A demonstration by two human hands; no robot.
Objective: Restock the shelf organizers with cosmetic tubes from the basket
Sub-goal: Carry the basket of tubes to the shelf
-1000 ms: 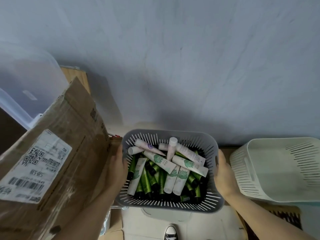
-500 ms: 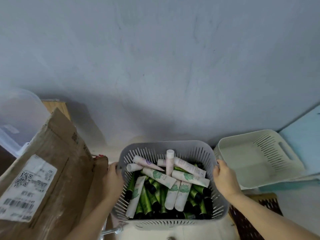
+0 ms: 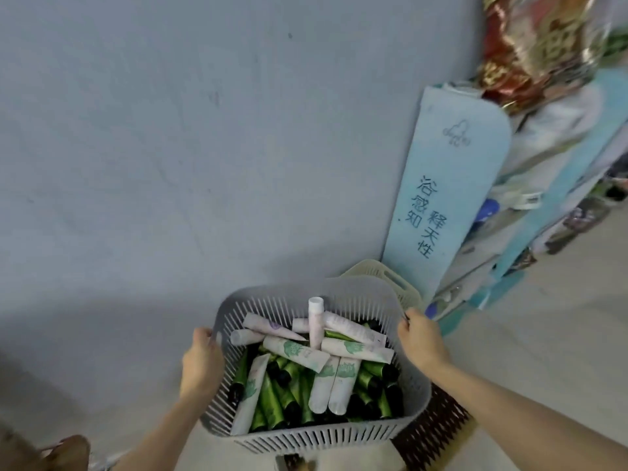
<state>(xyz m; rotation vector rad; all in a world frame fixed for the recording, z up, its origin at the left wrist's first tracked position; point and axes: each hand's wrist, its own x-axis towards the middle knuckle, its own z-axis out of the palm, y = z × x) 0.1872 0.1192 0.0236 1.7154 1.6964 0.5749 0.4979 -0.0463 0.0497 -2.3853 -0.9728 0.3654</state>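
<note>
I hold a grey slotted basket (image 3: 346,436) in front of me, low in the centre of the head view. It is full of cosmetic tubes: several white tubes (image 3: 295,351) with green or purple prints lie on top of several green tubes (image 3: 272,399) with black caps. One white tube stands upright near the far wall of the basket. My left hand (image 3: 200,362) grips the basket's left rim. My right hand (image 3: 421,341) grips its right rim.
A plain grey wall fills the left and centre. A cream slotted basket (image 3: 390,277) sits just behind the grey one. A tall light-blue display panel (image 3: 445,195) with printed characters stands to the right, with cluttered shelving and colourful goods beyond it. A cardboard corner (image 3: 68,450) shows bottom left.
The view has swung to the right with the basket still in both hands. The cardboard box has slid almost out of view, and the blue panel and shelving have come in.
</note>
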